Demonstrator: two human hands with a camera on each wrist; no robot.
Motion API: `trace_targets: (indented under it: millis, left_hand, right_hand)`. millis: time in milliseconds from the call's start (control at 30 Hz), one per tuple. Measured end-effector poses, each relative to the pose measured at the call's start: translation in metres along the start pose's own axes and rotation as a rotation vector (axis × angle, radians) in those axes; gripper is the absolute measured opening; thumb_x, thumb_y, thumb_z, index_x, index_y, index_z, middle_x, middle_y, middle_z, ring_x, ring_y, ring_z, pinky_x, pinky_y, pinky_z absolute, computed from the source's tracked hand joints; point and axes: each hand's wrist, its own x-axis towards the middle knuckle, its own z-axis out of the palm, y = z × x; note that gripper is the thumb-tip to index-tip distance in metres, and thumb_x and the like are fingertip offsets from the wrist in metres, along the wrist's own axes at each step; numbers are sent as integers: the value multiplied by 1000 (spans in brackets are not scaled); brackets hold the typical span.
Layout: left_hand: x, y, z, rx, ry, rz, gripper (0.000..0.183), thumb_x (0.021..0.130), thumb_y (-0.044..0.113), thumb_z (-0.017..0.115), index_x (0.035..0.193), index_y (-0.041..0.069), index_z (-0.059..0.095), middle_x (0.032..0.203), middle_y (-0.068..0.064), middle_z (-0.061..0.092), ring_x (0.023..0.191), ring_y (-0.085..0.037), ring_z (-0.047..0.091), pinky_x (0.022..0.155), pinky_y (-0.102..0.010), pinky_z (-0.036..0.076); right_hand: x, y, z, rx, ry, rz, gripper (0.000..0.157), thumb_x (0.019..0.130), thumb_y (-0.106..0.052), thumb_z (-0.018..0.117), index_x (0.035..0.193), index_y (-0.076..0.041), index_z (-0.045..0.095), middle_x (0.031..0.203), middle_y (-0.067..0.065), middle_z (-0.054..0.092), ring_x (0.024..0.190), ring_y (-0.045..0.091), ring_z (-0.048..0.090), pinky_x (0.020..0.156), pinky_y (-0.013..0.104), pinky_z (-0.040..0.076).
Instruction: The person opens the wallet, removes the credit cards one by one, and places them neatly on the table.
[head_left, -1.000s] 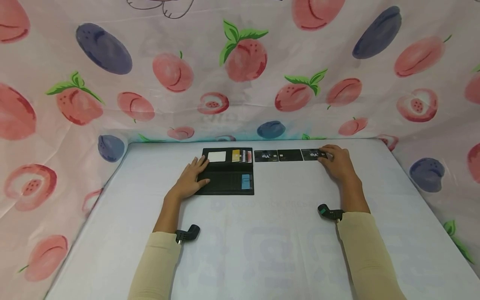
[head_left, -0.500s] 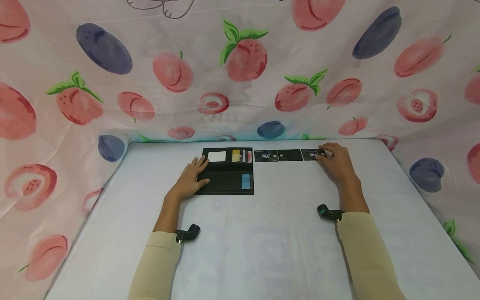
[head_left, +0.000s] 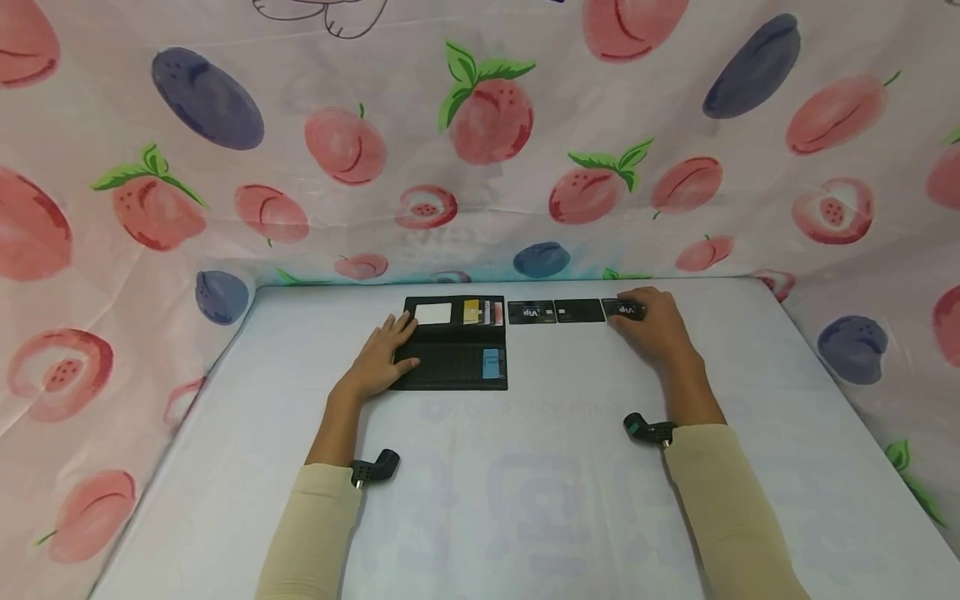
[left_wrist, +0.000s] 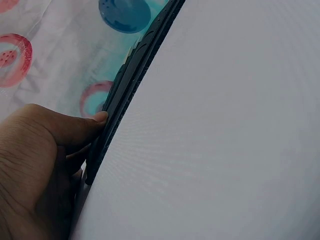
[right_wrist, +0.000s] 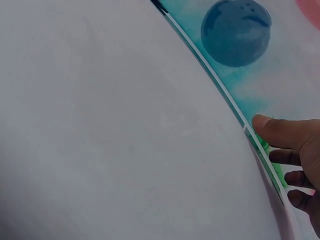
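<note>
A black wallet (head_left: 450,362) lies unfolded near the table's far edge. A white card (head_left: 433,313), a yellow card (head_left: 471,312) and a blue card (head_left: 491,364) show in it. My left hand (head_left: 378,361) rests on its left end, fingers extended. In the left wrist view the thumb (left_wrist: 85,127) touches the wallet (left_wrist: 125,90). Three black cards lie in a row to its right: a left card (head_left: 530,312), a middle card (head_left: 578,311) and a right card (head_left: 615,307). My right hand (head_left: 656,321) is over the right card's end, thumb and index finger spread, contact unclear.
The table (head_left: 525,483) has a white cover. Behind it hangs a fruit-printed cloth (head_left: 420,125), which also borders both sides. A black wrist camera (head_left: 377,467) sits on the left wrist and another wrist camera (head_left: 648,429) on the right.
My right hand has moved slightly left along the row, further over the right card. The left hand and the wallet stay in place.
</note>
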Motion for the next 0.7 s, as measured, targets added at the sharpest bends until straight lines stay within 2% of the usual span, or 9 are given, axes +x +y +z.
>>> trace_targets:
  millis: [267,700]
  left_hand:
    - [0,0,0,-6,-3,-7,76,102,24,64,165,3,28,174,-17,13,160,-39,1,129,-51,-1]
    - [0,1,0,-1,0,-6,76,103,25,63,165,2,27,174,-18,14,160,-39,2,129,-51,-1]
  right_hand:
    - [4,-14,12,-43,-55,20,54,94,-25,80,139,1,66,143,25,58,138,47,44,115,63,37]
    - [7,-41,31,-47,-119,-35,57,93,-33,82,139,-2,67,143,19,62,138,40,47,116,61,38]
